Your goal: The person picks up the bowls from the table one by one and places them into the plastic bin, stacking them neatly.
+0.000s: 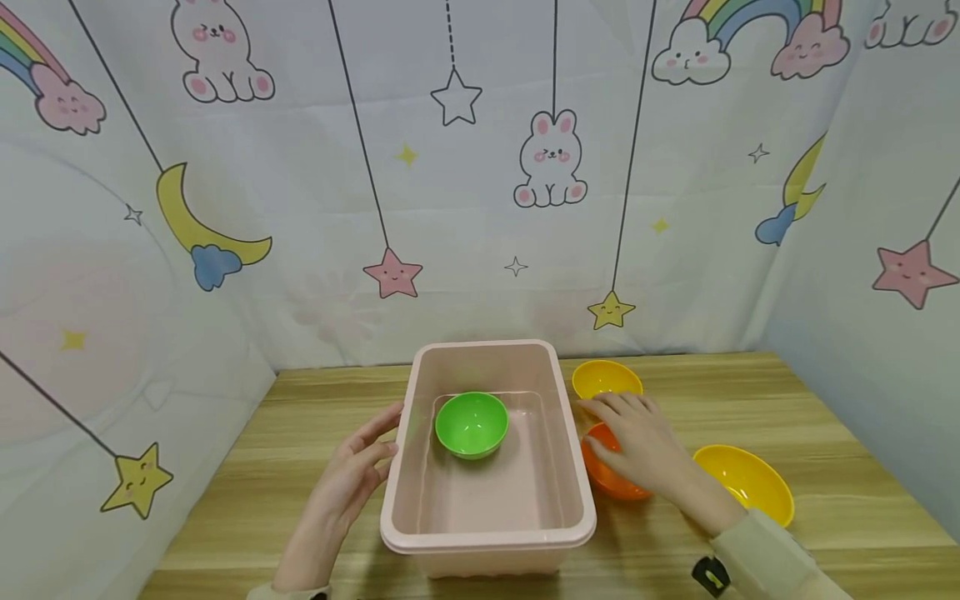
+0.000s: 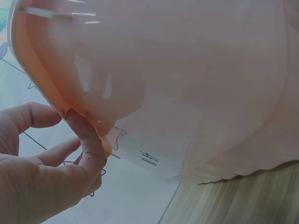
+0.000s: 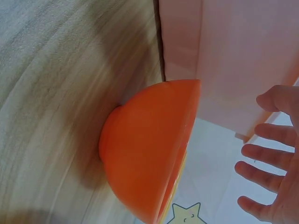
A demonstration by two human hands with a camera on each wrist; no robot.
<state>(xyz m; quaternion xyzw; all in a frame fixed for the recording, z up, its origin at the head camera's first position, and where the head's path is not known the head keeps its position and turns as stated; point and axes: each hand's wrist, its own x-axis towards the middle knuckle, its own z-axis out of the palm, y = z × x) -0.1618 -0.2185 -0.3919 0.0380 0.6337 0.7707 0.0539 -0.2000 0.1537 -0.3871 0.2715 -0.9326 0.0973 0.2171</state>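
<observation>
A pink plastic bin (image 1: 487, 537) stands upright on the table with a green bowl (image 1: 472, 426) inside it, toward the back left. My left hand (image 1: 352, 467) is at the bin's left side; in the left wrist view its bent fingers (image 2: 88, 144) grip the edge under the rim. To the right of the bin sits an orange bowl (image 3: 145, 144). My right hand (image 1: 637, 437) hovers over that bowl, covering part of it in the head view. The right wrist view shows the fingers (image 3: 264, 156) spread apart, with a gap between them and the bowl's rim.
One yellow bowl (image 1: 606, 377) is behind the orange one, near the back edge of the wooden table (image 1: 330, 396). Another yellow bowl (image 1: 750, 479) lies farther right, partly behind the right forearm. A printed cloth (image 1: 480, 217) hangs close behind the table and along both sides.
</observation>
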